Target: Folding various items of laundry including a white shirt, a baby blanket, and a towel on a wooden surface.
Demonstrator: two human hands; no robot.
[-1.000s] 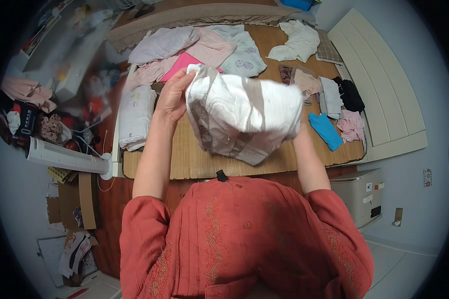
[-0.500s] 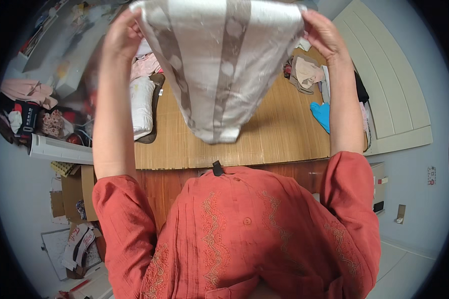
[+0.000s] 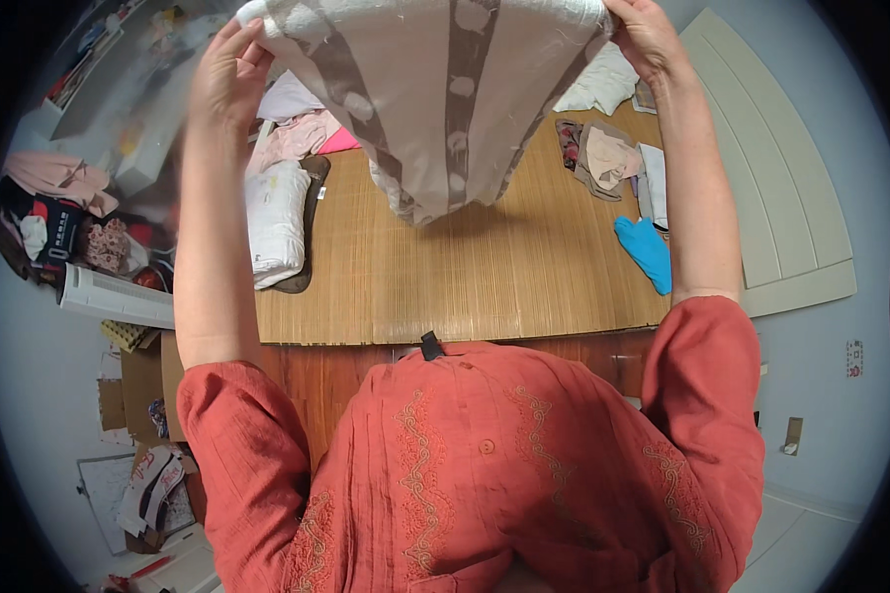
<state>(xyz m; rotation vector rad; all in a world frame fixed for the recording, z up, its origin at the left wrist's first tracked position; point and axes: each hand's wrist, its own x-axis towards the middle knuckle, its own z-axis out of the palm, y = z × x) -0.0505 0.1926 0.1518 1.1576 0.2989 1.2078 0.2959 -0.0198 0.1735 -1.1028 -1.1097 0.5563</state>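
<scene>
A pale cloth with brown stripes and light dots hangs stretched between my raised hands. My left hand pinches its upper left corner. At the opposite upper corner, my right hand grips the edge between thumb and fingers. The lower end narrows and hangs over a straw-coloured mat; whether it touches the mat is unclear. The top of the cloth runs up to the picture's edge.
Folded white fabric lies left on the mat, with pink garments behind it. On the right are folded beige clothes, a bright blue cloth item and a white bundle. A cardboard box stands at lower left.
The cloth's lower end has risen away from me and drawn narrower. My hands have moved slightly apart, both still holding the corners.
</scene>
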